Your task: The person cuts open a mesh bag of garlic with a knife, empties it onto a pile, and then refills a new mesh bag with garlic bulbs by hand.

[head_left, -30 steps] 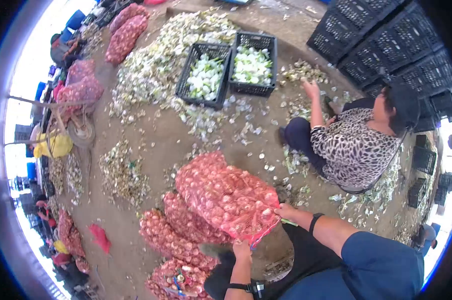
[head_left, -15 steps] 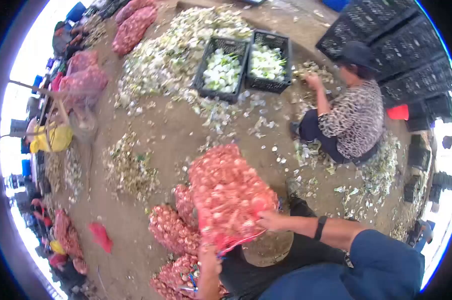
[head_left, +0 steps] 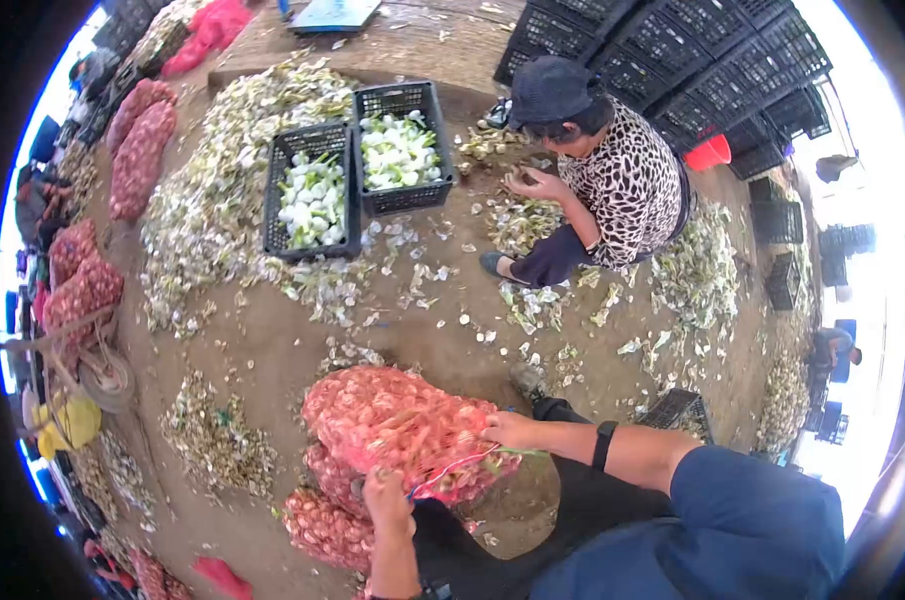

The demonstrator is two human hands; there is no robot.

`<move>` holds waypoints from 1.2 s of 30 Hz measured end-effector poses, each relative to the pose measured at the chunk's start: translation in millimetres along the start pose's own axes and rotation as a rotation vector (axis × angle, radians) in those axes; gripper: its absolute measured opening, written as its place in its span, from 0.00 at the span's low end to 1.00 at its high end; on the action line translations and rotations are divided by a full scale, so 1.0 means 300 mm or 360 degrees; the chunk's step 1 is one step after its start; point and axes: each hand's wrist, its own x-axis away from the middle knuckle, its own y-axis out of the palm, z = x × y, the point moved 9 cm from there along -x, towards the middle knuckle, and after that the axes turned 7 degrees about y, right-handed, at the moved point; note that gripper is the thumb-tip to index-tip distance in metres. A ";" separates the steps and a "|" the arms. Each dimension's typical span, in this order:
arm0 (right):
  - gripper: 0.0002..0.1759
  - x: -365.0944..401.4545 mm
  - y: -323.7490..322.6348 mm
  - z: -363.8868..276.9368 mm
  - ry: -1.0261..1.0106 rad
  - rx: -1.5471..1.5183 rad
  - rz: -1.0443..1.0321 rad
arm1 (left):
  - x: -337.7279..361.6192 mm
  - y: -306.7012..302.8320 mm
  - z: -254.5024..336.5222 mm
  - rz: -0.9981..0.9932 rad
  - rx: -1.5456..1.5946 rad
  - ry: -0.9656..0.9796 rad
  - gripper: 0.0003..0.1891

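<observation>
A full red mesh sack [head_left: 393, 415] of bulbs that look like garlic lies in front of me, on top of other filled sacks. My left hand [head_left: 388, 502] is closed on the near left corner of its mouth. On the near right side, my right hand [head_left: 513, 430] grips the mesh by the rim, fingers wrapped over it. Between my hands the rim is stretched, with a white and red cord [head_left: 458, 465] along it. Beneath, a second filled sack [head_left: 333, 525] shows at the lower left, partly covered.
Two black crates [head_left: 356, 240] of white and green bulbs stand beside a large husk heap [head_left: 198, 210]. A co-worker [head_left: 623, 190] squats at the right, holding something small. Stacked black crates [head_left: 713, 60] and a red bucket [head_left: 708, 153] are behind. A wheelbarrow [head_left: 103, 380] stands left.
The held sack has come down from a raised, tilted position onto the sacks below. Both hands have kept their grip on its mouth. My view has turned to the right.
</observation>
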 end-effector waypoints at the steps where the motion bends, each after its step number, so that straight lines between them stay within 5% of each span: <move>1: 0.14 -0.088 -0.080 0.078 -0.0155 0.0433 0.0246 | -0.082 0.054 -0.061 -0.0018 -0.0022 0.0003 0.12; 4: 0.13 -0.156 -0.209 0.235 0.0079 -0.0291 0.0263 | -0.199 0.183 -0.193 -0.0153 -0.0062 0.0122 0.07; 10: 0.12 -0.262 -0.459 0.284 0.0279 -0.0247 0.0863 | -0.290 0.479 -0.126 0.0018 0.0170 -0.0001 0.12; 14: 0.12 -0.340 -0.545 0.327 0.0245 -0.0063 0.1253 | -0.336 0.532 -0.188 -0.0299 0.0135 -0.0050 0.14; 18: 0.17 -0.402 -0.519 0.365 0.0205 -0.0280 0.1261 | -0.294 0.579 -0.215 -0.0699 -0.0249 0.0023 0.23; 20: 0.26 -0.464 -0.500 0.399 0.0310 -0.0561 0.1070 | -0.227 0.512 -0.180 -0.0411 -0.0043 0.0067 0.28; 22: 0.25 -0.541 -0.504 0.370 -0.0077 -0.0977 0.0980 | -0.150 0.376 -0.218 -0.0301 -0.0167 0.0077 0.28; 29: 0.18 -0.779 -0.632 0.418 0.0262 -0.0885 0.1128 | 0.143 -0.169 -0.598 0.0094 -0.0168 -0.0501 0.24; 32: 0.17 -0.835 -0.688 0.526 0.0370 -0.0843 0.1208 | 0.152 -0.276 -0.554 -0.0055 -0.0672 -0.0307 0.21; 34: 0.13 -0.885 -0.744 0.527 0.0310 0.0114 0.1302 | 0.041 -0.383 -0.596 -0.0365 -0.1077 -0.0029 0.22; 35: 0.10 -0.795 -0.754 0.404 0.0157 0.0203 0.1492 | -0.022 -0.276 -0.395 -0.0505 -0.1629 0.0392 0.21; 36: 0.10 -0.818 -0.784 0.426 0.0158 0.0204 0.1507 | -0.124 -0.336 -0.404 -0.0516 -0.1624 0.0403 0.21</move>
